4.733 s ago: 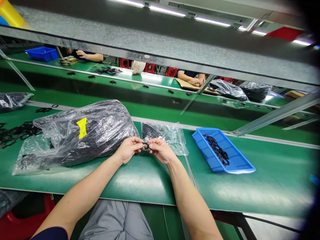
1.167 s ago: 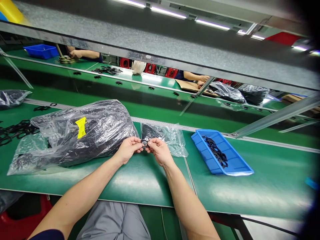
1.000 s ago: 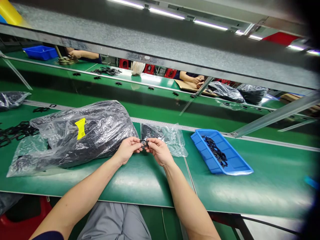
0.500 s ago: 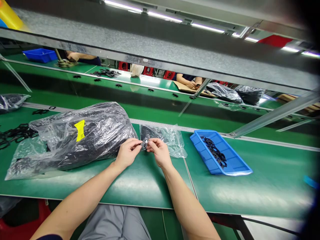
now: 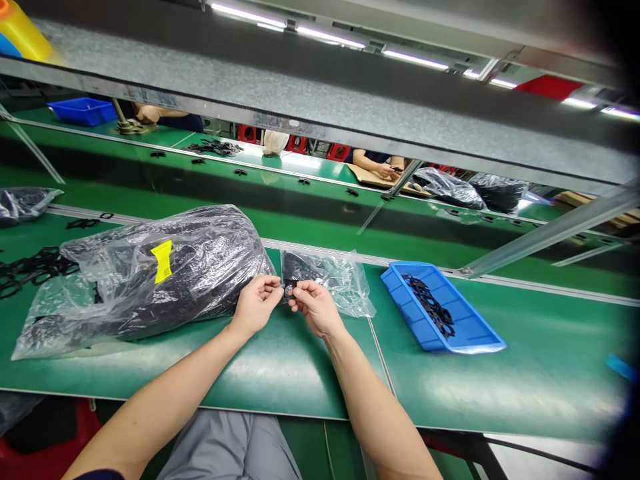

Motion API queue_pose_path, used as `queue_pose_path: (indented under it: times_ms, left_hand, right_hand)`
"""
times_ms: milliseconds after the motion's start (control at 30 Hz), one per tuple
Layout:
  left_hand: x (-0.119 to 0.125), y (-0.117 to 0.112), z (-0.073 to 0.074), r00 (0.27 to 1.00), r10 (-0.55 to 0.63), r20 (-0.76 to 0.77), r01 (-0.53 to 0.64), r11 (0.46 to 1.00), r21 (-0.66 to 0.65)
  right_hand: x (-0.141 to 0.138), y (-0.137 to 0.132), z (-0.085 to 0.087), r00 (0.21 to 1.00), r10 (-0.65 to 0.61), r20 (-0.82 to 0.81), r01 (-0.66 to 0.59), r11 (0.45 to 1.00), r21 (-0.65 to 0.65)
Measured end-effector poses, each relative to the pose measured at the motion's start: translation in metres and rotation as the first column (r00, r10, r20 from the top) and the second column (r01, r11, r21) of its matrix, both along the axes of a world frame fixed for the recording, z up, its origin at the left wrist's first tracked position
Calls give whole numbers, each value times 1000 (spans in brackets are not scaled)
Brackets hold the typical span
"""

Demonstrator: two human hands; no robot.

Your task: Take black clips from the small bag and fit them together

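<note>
- The left hand and right hand meet over the green table. Thumb and fingertips of each are pinched onto a small black part held between them, just above the tabletop.
- A big plastic bag full of dark pieces, with a yellow label, lies just left of the hands; the left knuckles are almost against it.
- A small plastic bag lies right behind the hands, close to the right fingertips.
- A blue tray with black pieces in it sits well to the right, apart from both hands.
- Loose black rings lie at the far left edge.
- A grey shelf overhead cuts off the far side; beneath it only a co-worker's forearms show.
- The small black part is mostly covered by the fingers, so its shape cannot be made out.
- The contents of the big plastic bag blur behind crinkled film.
</note>
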State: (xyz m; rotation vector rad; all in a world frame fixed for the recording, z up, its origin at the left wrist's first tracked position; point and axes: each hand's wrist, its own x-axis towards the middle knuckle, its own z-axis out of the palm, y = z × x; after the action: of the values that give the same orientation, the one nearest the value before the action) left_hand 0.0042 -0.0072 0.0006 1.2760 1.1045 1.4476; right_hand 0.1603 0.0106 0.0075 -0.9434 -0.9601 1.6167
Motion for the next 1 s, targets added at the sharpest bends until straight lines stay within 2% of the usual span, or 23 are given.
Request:
queue_pose_path:
  times_ms: [133,300,800,933,1000]
  left_hand:
    - [0,3,-1,994,-80,73,86,992,-87]
    - [0,3,-1,997,-51,56,59,988,-146]
    - [-2,6,0,993,-62,98,76,987,-139]
    - [1,4,1,987,-106,119,120,986,-119]
    - [1,3,1,991,-99,89,109,987,-116]
  right_hand:
    - [-2,-1,-5,996,-5,94,-2,997,75]
    - [-6,-5,-8,984,-31,176,-2,984,180]
    - [-9,-5,-8,991,-11,133,-8,990,144]
    - [-8,-4,-10,986,-10,169,-14,990,143]
    - [-8,-5,-12,977,-49,207,12,984,178]
